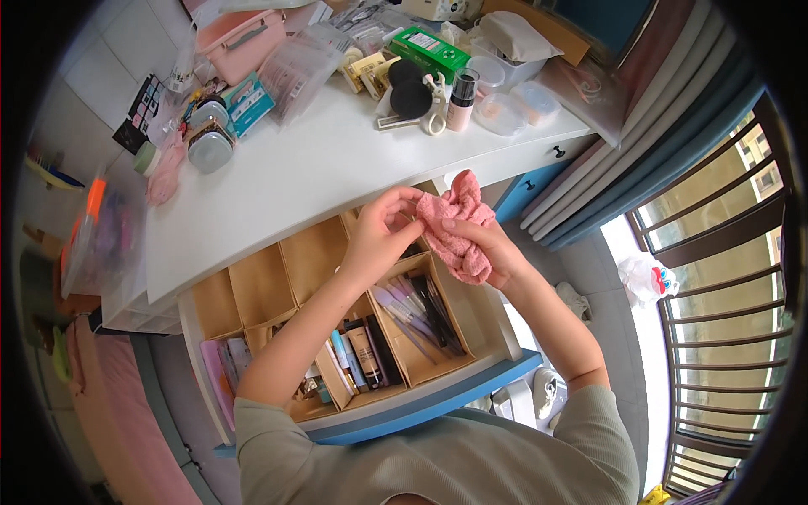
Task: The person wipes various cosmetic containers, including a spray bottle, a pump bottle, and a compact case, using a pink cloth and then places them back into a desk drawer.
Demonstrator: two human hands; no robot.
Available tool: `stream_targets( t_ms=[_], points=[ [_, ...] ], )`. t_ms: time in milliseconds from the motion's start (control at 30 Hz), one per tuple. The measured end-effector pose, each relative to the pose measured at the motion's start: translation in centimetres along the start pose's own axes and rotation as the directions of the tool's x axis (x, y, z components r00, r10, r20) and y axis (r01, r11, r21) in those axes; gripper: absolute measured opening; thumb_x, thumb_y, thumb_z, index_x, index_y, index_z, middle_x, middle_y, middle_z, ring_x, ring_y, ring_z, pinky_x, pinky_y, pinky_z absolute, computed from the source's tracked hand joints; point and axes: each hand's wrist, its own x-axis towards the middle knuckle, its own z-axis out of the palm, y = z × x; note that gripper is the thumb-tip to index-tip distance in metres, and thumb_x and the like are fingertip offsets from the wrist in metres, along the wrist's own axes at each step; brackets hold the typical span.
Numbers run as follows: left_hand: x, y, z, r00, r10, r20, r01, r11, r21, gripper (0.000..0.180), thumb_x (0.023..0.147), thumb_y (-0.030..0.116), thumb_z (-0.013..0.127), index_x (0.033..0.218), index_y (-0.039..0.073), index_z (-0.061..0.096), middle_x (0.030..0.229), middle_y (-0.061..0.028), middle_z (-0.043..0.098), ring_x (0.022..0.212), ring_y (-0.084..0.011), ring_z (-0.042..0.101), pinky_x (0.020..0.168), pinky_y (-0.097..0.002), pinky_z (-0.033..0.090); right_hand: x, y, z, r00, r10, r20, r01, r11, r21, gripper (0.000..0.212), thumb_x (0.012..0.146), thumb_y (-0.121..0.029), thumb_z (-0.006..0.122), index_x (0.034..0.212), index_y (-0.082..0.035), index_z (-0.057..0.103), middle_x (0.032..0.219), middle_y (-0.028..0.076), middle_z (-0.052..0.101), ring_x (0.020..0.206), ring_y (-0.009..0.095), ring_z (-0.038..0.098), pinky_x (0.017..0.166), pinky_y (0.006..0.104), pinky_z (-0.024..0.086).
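A crumpled pink cloth (454,257) is bunched in my right hand (498,251), thumb pressed on its front. My left hand (383,229) is closed beside the cloth's left edge, its fingertips curled together; what lies between them is too small and hidden to name. Both hands are above an open drawer (484,332) fitted with cardboard compartments (313,252). Makeup brushes (412,313) lie in the compartment below the cloth. Left of them, tubes and a beige foundation bottle (364,352) stand in another compartment, partly behind my left forearm.
On the white desk (278,181) are a pink basket (244,46), round jars (210,147), a green box (427,52), black puffs (410,91), scissors (437,109) and a pump bottle (462,99). Curtains (623,126) and a barred window (724,295) are at the right.
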Motion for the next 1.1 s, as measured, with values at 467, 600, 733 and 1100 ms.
stream_targets(
  t_ms=[467, 600, 733, 1100],
  points=[
    [9.8, -0.2, 1.1, 0.867, 0.479, -0.135, -0.298, 0.717, 0.63, 0.034, 0.08, 0.01, 0.062, 0.113, 0.005, 0.053, 0.109, -0.0069, 0.059, 0.092, -0.0206, 0.056, 0.078, -0.0323, 0.045, 6.1, -2.9, -4.5, 0.78, -0.314, -0.541, 0.373, 0.928, -0.001, 0.026, 0.082, -0.018, 0.063, 0.102, -0.005, 0.052, 0.077, 0.005, 0.057, 0.048, 0.013, 0.051, 0.036, 0.0275, 0.036],
    [12.3, -1.0, 2.4, 0.76, 0.642, -0.104, -0.329, 0.518, 0.79, 0.04, 0.077, 0.015, 0.065, 0.113, 0.004, 0.053, 0.108, -0.0094, 0.058, 0.099, -0.0275, 0.053, 0.082, -0.0361, 0.044, 6.9, -2.3, -4.6, 0.726, -0.342, -0.597, 0.413, 0.911, -0.02, 0.026, 0.081, -0.015, 0.064, 0.102, -0.005, 0.052, 0.073, 0.003, 0.055, 0.042, 0.012, 0.045, 0.034, 0.0261, 0.032],
    [14.2, -0.7, 2.9, 0.683, 0.727, -0.065, -0.299, 0.36, 0.884, 0.043, 0.073, 0.019, 0.068, 0.11, 0.001, 0.053, 0.103, -0.0091, 0.059, 0.099, -0.0281, 0.051, 0.082, -0.0368, 0.044, 6.8, -2.2, -4.7, 0.734, -0.365, -0.572, 0.417, 0.908, -0.043, 0.025, 0.081, -0.012, 0.064, 0.098, -0.007, 0.047, 0.059, 0.001, 0.048, 0.034, 0.007, 0.037, 0.031, 0.0236, 0.026],
    [16.0, -0.4, 3.9, 0.7, 0.71, -0.08, -0.219, 0.32, 0.922, 0.032, 0.069, 0.028, 0.072, 0.086, 0.004, 0.061, 0.082, -0.0054, 0.062, 0.082, -0.0247, 0.055, 0.071, -0.0355, 0.046, 6.2, -2.4, -3.3, 0.771, -0.412, -0.486, 0.408, 0.905, -0.12, 0.027, 0.081, -0.013, 0.063, 0.102, -0.007, 0.047, 0.059, 0.002, 0.049, 0.031, 0.008, 0.038, 0.029, 0.0228, 0.023]
  ],
)
